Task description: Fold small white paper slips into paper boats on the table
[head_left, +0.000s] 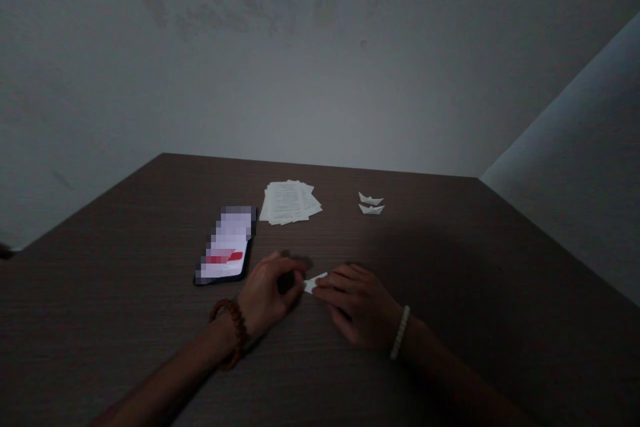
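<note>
A small folded piece of white paper (315, 283) lies between my two hands near the middle of the table. My left hand (273, 290) pinches its left corner between thumb and fingertips. Over its right part rest the fingers of my right hand (357, 300), pressing it and hiding that side. A brown beaded bracelet circles my left wrist, a pale beaded one my right. Farther back, two small folded paper boats (371, 210) stand one behind the other.
A phone (225, 247) with a lit, partly blurred screen lies left of my left hand. Behind it is a fanned stack of printed white paper sheets (290, 202). The dark wooden table (150, 227) meets a grey wall (320, 93) at its far edge.
</note>
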`<state>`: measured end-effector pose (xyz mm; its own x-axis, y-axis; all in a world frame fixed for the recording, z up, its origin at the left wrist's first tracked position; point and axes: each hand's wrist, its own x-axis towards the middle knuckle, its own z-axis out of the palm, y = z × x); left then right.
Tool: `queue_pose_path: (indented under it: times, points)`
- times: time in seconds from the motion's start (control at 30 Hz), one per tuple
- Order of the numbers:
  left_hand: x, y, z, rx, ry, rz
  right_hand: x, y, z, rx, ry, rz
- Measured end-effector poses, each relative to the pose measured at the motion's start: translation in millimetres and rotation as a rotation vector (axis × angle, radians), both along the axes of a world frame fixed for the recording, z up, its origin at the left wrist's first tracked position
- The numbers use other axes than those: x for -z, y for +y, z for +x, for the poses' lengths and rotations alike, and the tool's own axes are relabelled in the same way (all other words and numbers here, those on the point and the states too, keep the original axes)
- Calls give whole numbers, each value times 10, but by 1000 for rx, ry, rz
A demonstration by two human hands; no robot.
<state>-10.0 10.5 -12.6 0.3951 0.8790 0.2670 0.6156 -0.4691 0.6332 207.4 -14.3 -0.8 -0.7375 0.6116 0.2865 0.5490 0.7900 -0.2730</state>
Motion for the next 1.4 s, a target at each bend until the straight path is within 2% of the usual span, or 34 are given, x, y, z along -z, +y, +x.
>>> queue_pose_path:
  times: [0.3, 0.6, 0.8, 0.97, 1.17, 1.4]
  points:
    - [-65, -23, 18, 38, 18, 21, -49, -21, -24, 24, -57, -56]
    - [-31, 24, -31, 284, 76, 231, -60, -24, -41, 37, -65, -63]
    - [-106, 6, -102, 397, 213, 228, -69, -37, -43, 43, -55, -61]
    - [-227, -76, -136, 412, 334, 179, -94, -42, -62, 51, -55, -74]
    - [-304, -132, -93, 386, 464, 193, -131, -40, -85, 72, -117, -78]
    - [-340, -110, -131, 364, 437, 201, -127, -42, -105, 81, -140, -70]
